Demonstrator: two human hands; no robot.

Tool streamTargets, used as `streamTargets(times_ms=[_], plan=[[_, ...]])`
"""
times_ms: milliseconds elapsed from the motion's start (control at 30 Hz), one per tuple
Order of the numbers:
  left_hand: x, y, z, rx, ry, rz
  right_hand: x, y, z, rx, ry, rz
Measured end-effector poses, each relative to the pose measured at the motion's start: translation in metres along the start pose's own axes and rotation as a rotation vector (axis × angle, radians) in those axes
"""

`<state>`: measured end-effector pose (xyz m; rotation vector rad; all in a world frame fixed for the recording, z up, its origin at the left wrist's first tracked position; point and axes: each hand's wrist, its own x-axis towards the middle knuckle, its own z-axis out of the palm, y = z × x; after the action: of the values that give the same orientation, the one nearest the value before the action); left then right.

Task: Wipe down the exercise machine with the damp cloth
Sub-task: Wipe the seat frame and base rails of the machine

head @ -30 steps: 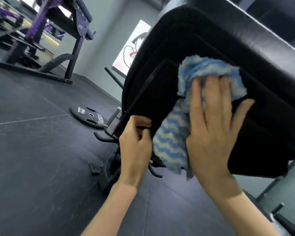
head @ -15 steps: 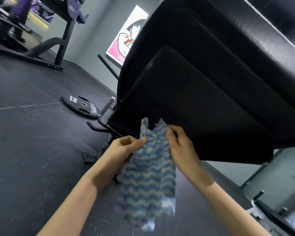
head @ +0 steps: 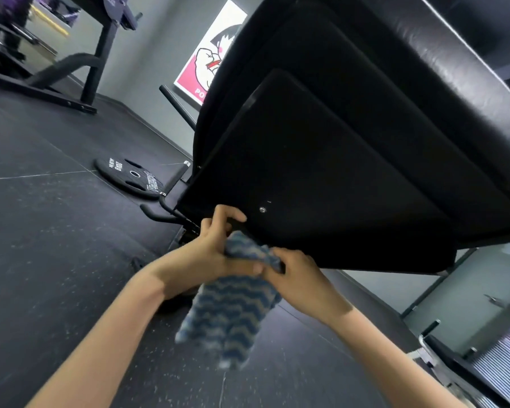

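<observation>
Head view: regrouping between passes, by the look of it, folding or bunching the cloth (head: pixel 233 313) just below the lower edge of the exercise machine's (head: pixel 336 172) black pad, not wiping at this instant. Left hand (head: pixel 209 254) gripping the cloth's upper part, thumb laid across it, fingers curling up near the pad's edge; right hand (head: pixel 298 278) pinching the same bunched top from the other side. Both grips clenched on fabric, wrists close together, forearms converging from below. Most of the cloth hanging free and blurred. Likely next: flattening it under a palm, pressing back onto the pad.
</observation>
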<state>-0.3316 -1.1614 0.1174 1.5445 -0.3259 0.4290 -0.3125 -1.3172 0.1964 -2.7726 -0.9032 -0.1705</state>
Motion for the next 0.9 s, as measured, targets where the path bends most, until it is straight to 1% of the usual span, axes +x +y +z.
streamTargets(times_ms=[33,67,100,133,233,300,333,367,400,433,500,567,633,667,733,800,900], plan=[[-0.002,0.002,-0.003,0.177,-0.105,0.009,0.0,0.002,-0.003,0.043,0.029,0.023],[-0.002,0.002,-0.005,0.333,-0.15,0.042,0.0,0.004,-0.004,0.086,0.033,0.061],[-0.001,0.002,-0.005,0.423,-0.129,0.088,-0.002,0.006,-0.005,0.098,0.03,0.089],[-0.001,0.003,-0.004,0.456,-0.072,0.113,-0.006,0.006,-0.004,0.062,0.027,0.111],[0.001,0.009,0.007,0.432,0.174,0.075,-0.018,0.007,-0.004,-0.194,0.079,0.112],[0.006,0.016,0.021,0.247,0.458,-0.03,-0.026,0.004,-0.012,-0.364,0.168,0.055],[0.009,0.021,0.028,0.154,0.597,-0.077,-0.03,0.003,-0.016,-0.392,0.216,0.007],[0.013,0.026,0.035,0.113,0.68,-0.096,-0.035,0.001,-0.02,-0.374,0.256,-0.034],[0.018,0.03,0.043,0.111,0.693,-0.119,-0.039,0.002,-0.021,-0.34,0.265,-0.05],[0.024,0.036,0.052,0.112,0.655,-0.162,-0.043,0.003,-0.022,-0.291,0.263,-0.038],[0.035,0.049,0.074,0.048,0.527,-0.217,-0.051,0.01,-0.018,-0.194,0.266,0.045],[0.042,0.056,0.102,-0.017,0.387,-0.181,-0.055,0.019,-0.016,-0.173,0.339,0.117],[0.041,0.059,0.127,-0.048,0.299,-0.086,-0.056,0.026,-0.02,-0.24,0.394,0.194],[0.04,0.057,0.134,-0.061,0.283,-0.026,-0.056,0.028,-0.022,-0.265,0.386,0.238],[0.039,0.049,0.14,-0.081,0.278,0.09,-0.054,0.033,-0.023,-0.295,0.264,0.323],[0.035,0.039,0.143,-0.17,0.257,0.216,-0.054,0.036,-0.023,-0.329,0.125,0.398],[0.024,0.031,0.148,-0.188,0.256,0.394,-0.055,0.051,-0.026,-0.36,0.088,0.44]])
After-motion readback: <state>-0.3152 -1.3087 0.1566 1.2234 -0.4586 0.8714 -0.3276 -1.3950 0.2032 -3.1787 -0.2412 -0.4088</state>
